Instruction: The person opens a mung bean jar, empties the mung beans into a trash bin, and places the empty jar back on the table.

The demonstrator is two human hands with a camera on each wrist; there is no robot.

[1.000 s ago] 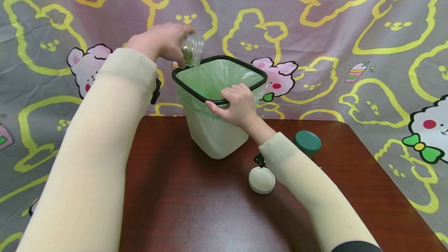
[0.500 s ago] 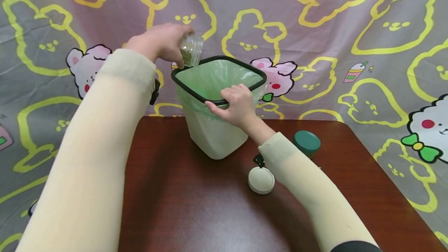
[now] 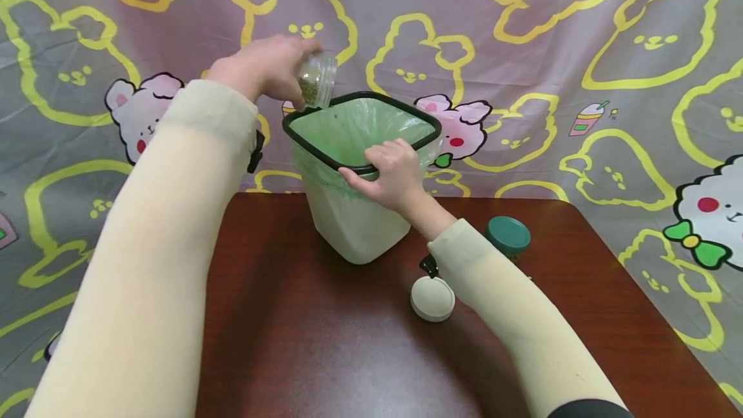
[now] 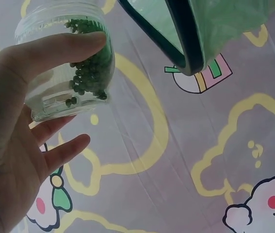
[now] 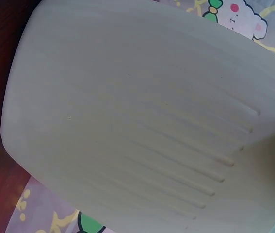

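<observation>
My left hand (image 3: pixel 267 69) holds a clear jar (image 3: pixel 319 79) tipped on its side, its mouth towards the bin, by the rim's left corner. In the left wrist view the thumb lies across the jar, and small green beans (image 4: pixel 91 77) are heaped along one side of it. A pale waste bin (image 3: pixel 354 231) with a green plastic liner (image 3: pixel 360 124) and a black rim (image 3: pixel 400 104) stands tilted on the table. My right hand (image 3: pixel 397 173) grips the near side of that rim, fingers over the top and thumb along the outside. The bin's ribbed wall (image 5: pixel 127 97) fills the right wrist view.
A round white lid (image 3: pixel 432 298) lies on the brown table (image 3: pixel 325 340) beside the right forearm. Beyond that forearm stands a container with a green lid (image 3: pixel 508 235), partly hidden by the sleeve. A patterned curtain (image 3: pixel 522 69) hangs right behind the table.
</observation>
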